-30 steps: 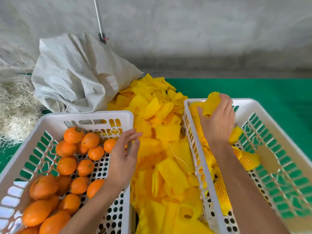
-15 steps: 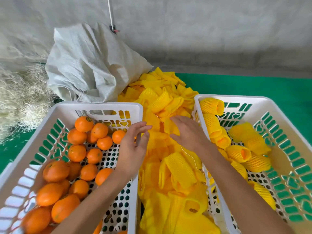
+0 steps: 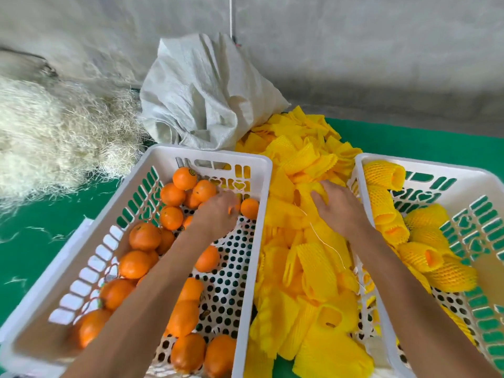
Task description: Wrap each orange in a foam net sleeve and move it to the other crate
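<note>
Hands work apart. Left hand curls round an orange in the left crate. Right hand pinches a sleeve on the middle pile.

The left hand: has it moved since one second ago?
Yes. The left hand was over the left crate's right rim; now it is inside the crate, down among the oranges near its far wall.

Fruit-packing area: orange crate, foam sleeves.
</note>
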